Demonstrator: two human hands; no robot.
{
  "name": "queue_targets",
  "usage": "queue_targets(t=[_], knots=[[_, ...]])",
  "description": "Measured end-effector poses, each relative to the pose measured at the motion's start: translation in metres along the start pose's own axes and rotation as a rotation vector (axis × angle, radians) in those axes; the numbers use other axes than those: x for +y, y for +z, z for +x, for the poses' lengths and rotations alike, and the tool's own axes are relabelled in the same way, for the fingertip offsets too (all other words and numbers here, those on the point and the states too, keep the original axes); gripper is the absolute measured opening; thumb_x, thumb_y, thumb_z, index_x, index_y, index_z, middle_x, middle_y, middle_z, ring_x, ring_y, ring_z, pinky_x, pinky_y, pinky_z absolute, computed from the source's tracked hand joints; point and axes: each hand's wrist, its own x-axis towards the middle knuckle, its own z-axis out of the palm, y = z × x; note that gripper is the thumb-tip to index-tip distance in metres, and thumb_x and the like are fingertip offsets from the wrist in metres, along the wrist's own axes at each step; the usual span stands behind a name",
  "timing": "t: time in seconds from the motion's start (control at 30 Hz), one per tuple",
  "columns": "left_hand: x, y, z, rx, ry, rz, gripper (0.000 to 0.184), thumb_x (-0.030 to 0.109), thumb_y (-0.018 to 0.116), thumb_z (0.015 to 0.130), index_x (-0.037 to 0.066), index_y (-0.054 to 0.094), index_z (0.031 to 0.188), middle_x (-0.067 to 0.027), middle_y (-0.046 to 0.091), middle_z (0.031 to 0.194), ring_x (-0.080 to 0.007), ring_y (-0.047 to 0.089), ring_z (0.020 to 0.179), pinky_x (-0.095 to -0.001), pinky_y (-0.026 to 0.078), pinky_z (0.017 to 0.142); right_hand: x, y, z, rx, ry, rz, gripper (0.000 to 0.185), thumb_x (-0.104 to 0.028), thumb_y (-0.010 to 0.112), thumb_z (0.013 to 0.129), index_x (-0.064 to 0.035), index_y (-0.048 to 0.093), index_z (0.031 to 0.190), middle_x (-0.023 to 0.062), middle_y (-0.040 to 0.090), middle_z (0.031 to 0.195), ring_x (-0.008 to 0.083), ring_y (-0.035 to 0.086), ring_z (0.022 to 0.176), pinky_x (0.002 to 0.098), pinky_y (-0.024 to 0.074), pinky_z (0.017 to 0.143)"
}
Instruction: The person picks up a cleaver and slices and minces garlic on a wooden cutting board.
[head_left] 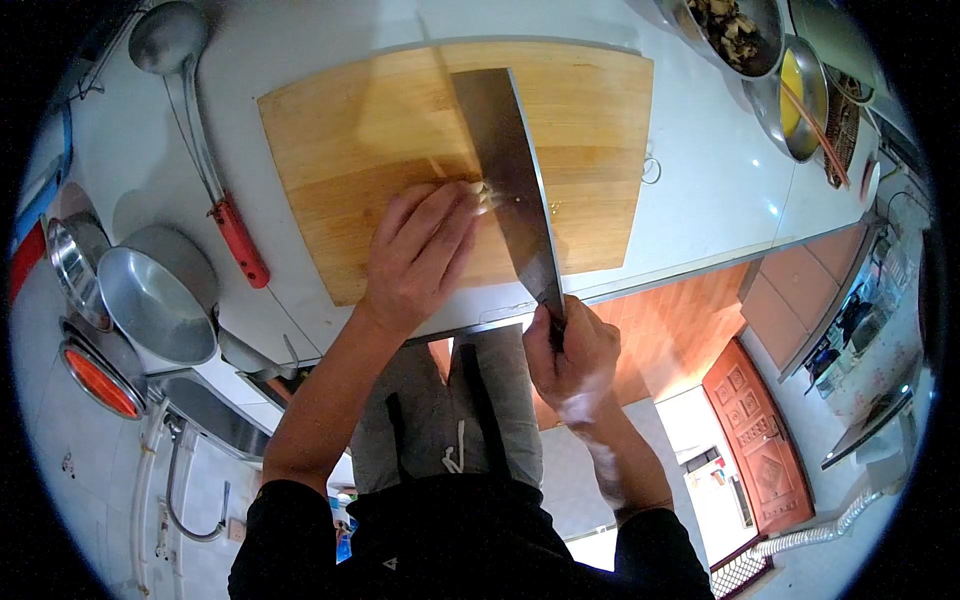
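Observation:
My right hand [575, 355] is wrapped round the dark handle of a cleaver [508, 165]. The wide blade stands over the wooden cutting board [590, 140], pointing away from me. Just left of the blade, my left hand [425, 245] rests on the board with its fingers curled together. At its fingertips a small pale piece of food [480, 188] shows, close to the blade; it looks like garlic, but most of it is hidden. Tiny pale bits [555, 208] lie on the board right of the blade.
To the left lie a ladle [230, 225] with a red handle and a metal pot [160, 305]. At the far right stand a bowl of dark chopped food [735, 35] and a bowl with yellow liquid [793, 95], chopsticks [815, 130] across it. The counter's front edge [690, 262] runs near my waist.

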Motion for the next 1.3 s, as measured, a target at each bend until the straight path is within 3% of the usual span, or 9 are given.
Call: queue_targets(t=[0.07,0.13,0.17,0.23,0.97,1.03,1.17,1.23,1.3], knots=[[0.000,0.001,0.001,-0.001,-0.002,0.005,0.031,0.004,0.082,0.082,0.001,0.074,0.113,-0.0146,0.074,0.114,-0.0311,0.070,0.102,-0.0442,0.056,0.088,0.000,-0.001,0.000,0.001,-0.003,-0.002,0.016,-0.001,0.063,0.094,-0.0016,0.055,0.080,0.0106,0.049,0.056,0.0230,0.050,0.042,0.0358,0.0382,0.043],[0.000,0.002,0.001,0.016,0.019,0.002,0.031,0.005,0.081,0.083,0.002,0.074,0.113,-0.0143,0.074,0.114,-0.0308,0.070,0.102,-0.0436,0.056,0.088,0.000,-0.005,-0.001,-0.064,0.031,-0.045,0.006,0.000,0.067,0.090,0.0011,0.061,0.092,0.0163,0.061,0.070,0.0346,0.061,0.054,0.0425,0.0507,0.050],[0.000,0.002,0.002,0.016,0.019,0.001,0.031,0.005,0.081,0.083,0.002,0.074,0.113,-0.0143,0.074,0.114,-0.0308,0.070,0.102,-0.0436,0.056,0.088,0.000,-0.004,0.000,-0.064,0.031,-0.046,0.006,0.000,0.067,0.090,0.0011,0.061,0.092,0.0163,0.061,0.070,0.0346,0.061,0.054,0.0425,0.0507,0.050],[-0.001,0.001,0.003,-0.003,0.075,0.004,0.031,0.001,0.077,0.081,-0.008,0.069,0.110,-0.0181,0.070,0.114,-0.0335,0.065,0.099,-0.0422,0.055,0.083,0.001,-0.003,0.000,-0.053,0.024,-0.047,0.007,0.000,0.067,0.090,0.0010,0.061,0.092,0.0163,0.061,0.070,0.0341,0.061,0.054,0.0422,0.0505,0.050],[-0.002,0.001,0.001,-0.016,0.082,0.027,0.034,0.001,0.078,0.078,-0.006,0.071,0.110,-0.0165,0.070,0.115,-0.0333,0.065,0.097,-0.0405,0.056,0.083,-0.002,0.004,-0.001,-0.045,0.035,-0.092,0.010,-0.002,0.069,0.088,-0.0006,0.059,0.090,0.0144,0.062,0.072,0.0328,0.063,0.057,0.0413,0.0517,0.050],[-0.002,0.002,0.004,0.011,0.101,0.022,0.032,0.001,0.078,0.077,-0.007,0.071,0.107,-0.0171,0.070,0.114,-0.0327,0.065,0.098,-0.0404,0.056,0.082,-0.005,0.007,0.002,-0.020,0.032,-0.044,0.009,0.001,0.064,0.093,-0.0005,0.058,0.086,0.0132,0.054,0.060,0.0286,0.056,0.046,0.0393,0.0440,0.046],[0.001,0.000,0.005,0.013,0.072,0.015,0.030,0.001,0.077,0.077,-0.008,0.071,0.105,-0.0172,0.070,0.113,-0.0322,0.066,0.099,-0.0403,0.056,0.083,-0.010,0.011,0.005,-0.045,0.021,-0.163,0.010,0.000,0.064,0.093,-0.0006,0.057,0.086,0.0137,0.053,0.060,0.0291,0.056,0.046,0.0401,0.0447,0.045],[0.000,0.000,0.004,0.004,0.074,0.005,0.029,0.001,0.077,0.077,-0.008,0.071,0.104,-0.0169,0.071,0.113,-0.0318,0.066,0.101,-0.0403,0.056,0.084,-0.011,0.012,0.006,-0.069,0.053,-0.186,0.014,-0.003,0.069,0.090,-0.0033,0.055,0.088,0.0133,0.059,0.071,0.0340,0.060,0.055,0.0430,0.0485,0.048],[-0.001,-0.001,0.005,0.001,0.087,0.010,0.030,0.001,0.077,0.077,-0.007,0.071,0.105,-0.0166,0.071,0.113,-0.0316,0.066,0.102,-0.0404,0.056,0.085,-0.011,0.012,0.010,-0.058,0.050,-0.160,0.013,-0.003,0.068,0.089,-0.0032,0.056,0.088,0.0132,0.059,0.071,0.0338,0.060,0.055,0.0430,0.0483,0.048]])
